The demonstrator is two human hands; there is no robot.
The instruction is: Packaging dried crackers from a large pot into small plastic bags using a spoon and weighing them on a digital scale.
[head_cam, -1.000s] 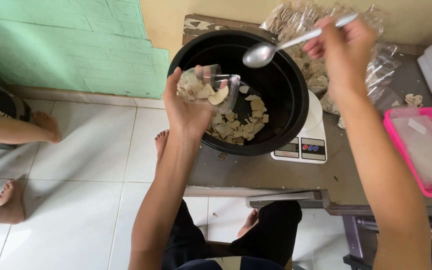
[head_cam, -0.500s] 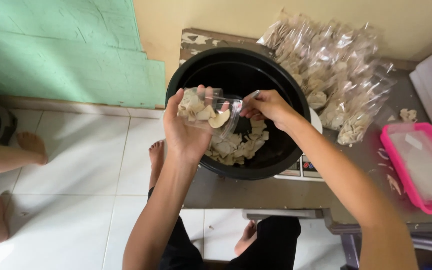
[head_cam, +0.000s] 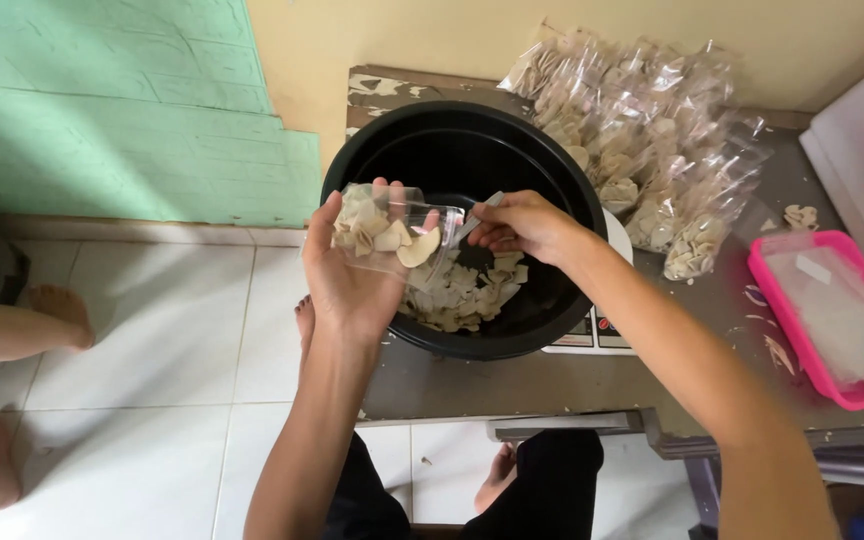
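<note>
Over the black pot on the surface, the left hand is closed around a clear bag of chips, tilted with its mouth open toward the right hand, which pinches a spoon at that opening.

Glossy clear plastic bag (crinkled), matt black pot.

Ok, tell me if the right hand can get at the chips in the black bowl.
Probably yes: the right hand, gripping a spoon, is over the open black bowl, just above the chips.
</note>
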